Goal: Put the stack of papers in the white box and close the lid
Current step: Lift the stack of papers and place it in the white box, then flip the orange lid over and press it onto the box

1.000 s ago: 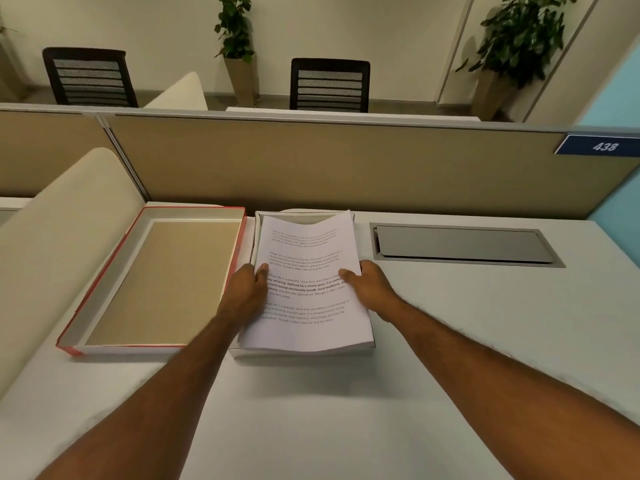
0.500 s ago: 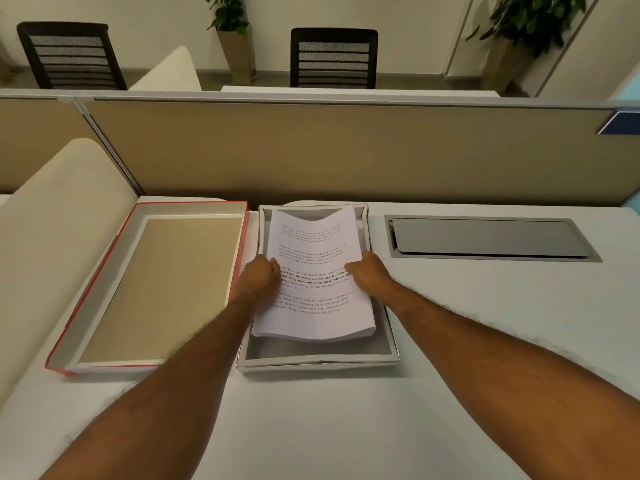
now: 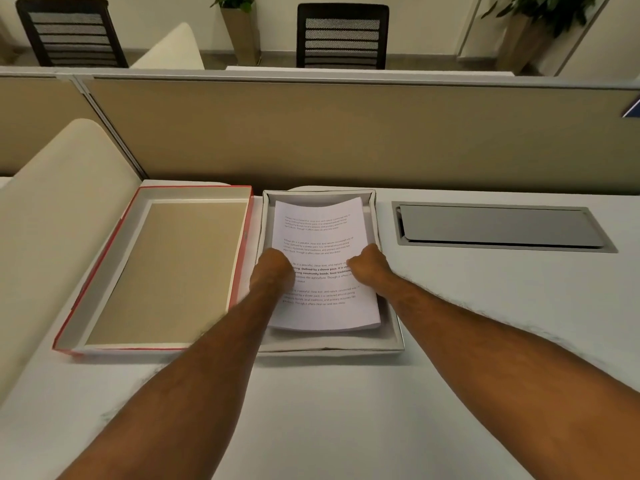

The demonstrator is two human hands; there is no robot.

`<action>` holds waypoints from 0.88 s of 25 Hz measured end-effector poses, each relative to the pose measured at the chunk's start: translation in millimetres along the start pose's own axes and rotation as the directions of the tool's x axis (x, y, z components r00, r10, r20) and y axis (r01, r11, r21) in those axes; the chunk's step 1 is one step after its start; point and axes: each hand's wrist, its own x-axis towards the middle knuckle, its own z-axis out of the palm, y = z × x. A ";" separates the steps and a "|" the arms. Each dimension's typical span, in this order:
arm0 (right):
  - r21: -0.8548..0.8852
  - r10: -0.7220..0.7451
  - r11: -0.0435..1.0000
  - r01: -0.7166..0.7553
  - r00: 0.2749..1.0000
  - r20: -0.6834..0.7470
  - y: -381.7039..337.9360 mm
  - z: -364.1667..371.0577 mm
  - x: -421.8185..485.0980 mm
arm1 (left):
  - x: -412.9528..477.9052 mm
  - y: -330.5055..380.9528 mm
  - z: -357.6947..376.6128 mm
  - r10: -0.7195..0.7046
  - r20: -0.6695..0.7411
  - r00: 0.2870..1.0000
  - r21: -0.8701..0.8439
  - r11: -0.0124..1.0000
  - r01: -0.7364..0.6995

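A stack of printed papers [image 3: 320,233] lies inside the open white box [image 3: 332,346] at the middle of the desk, its far edge curling up a little. My left hand [image 3: 273,270] grips the stack's left edge and my right hand [image 3: 369,266] grips its right edge, fingers curled under the sheets. To the left of the box lies the lid [image 3: 104,289], upside down, with a red outer rim and a tan inside.
A grey cable hatch [image 3: 502,226] is set into the desk on the right. A tan partition [image 3: 346,133] runs along the desk's far edge. A cream rounded panel [image 3: 45,209] stands at the left. Chairs and plants are beyond the partition.
The stack has moved away from me and down into the white box. Both hands stayed on its side edges and moved with it.
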 end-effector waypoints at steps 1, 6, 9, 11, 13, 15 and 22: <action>0.007 0.013 1.000 -0.013 1.000 0.016 -1.3 0.4 -1.8 | -2.1 2.7 0.9 -0.017 0.004 1.000 -0.036 0.999 0.017; -0.016 0.038 0.999 -0.037 0.997 0.065 -5.8 0.7 -8.6 | -13.6 3.9 12.6 -0.093 0.009 0.996 -0.012 0.996 0.093; 0.002 0.012 1.000 -0.012 0.997 0.080 -4.3 -0.7 -12.1 | -22.7 0.0 17.6 -0.075 -0.008 0.997 -0.007 0.997 0.074; 0.031 -0.052 0.998 0.050 0.996 0.079 -3.4 0.1 -15.5 | -29.5 -2.5 17.9 -0.042 -0.045 0.998 -0.026 0.999 0.041; -0.024 -0.156 0.987 0.157 0.987 0.044 -2.3 1.9 -25.4 | -38.4 -5.4 16.8 0.027 -0.096 0.995 -0.092 0.995 -0.036; -0.117 -0.292 0.950 0.288 0.956 -0.013 -0.5 4.2 -37.9 | -50.1 -8.2 13.5 0.201 -0.154 0.967 -0.088 0.972 -0.216; -0.303 -0.480 0.813 0.497 0.867 0.132 -10.9 31.9 -78.4 | -65.8 -71.2 -38.9 0.397 -0.231 0.888 0.245 0.907 -0.342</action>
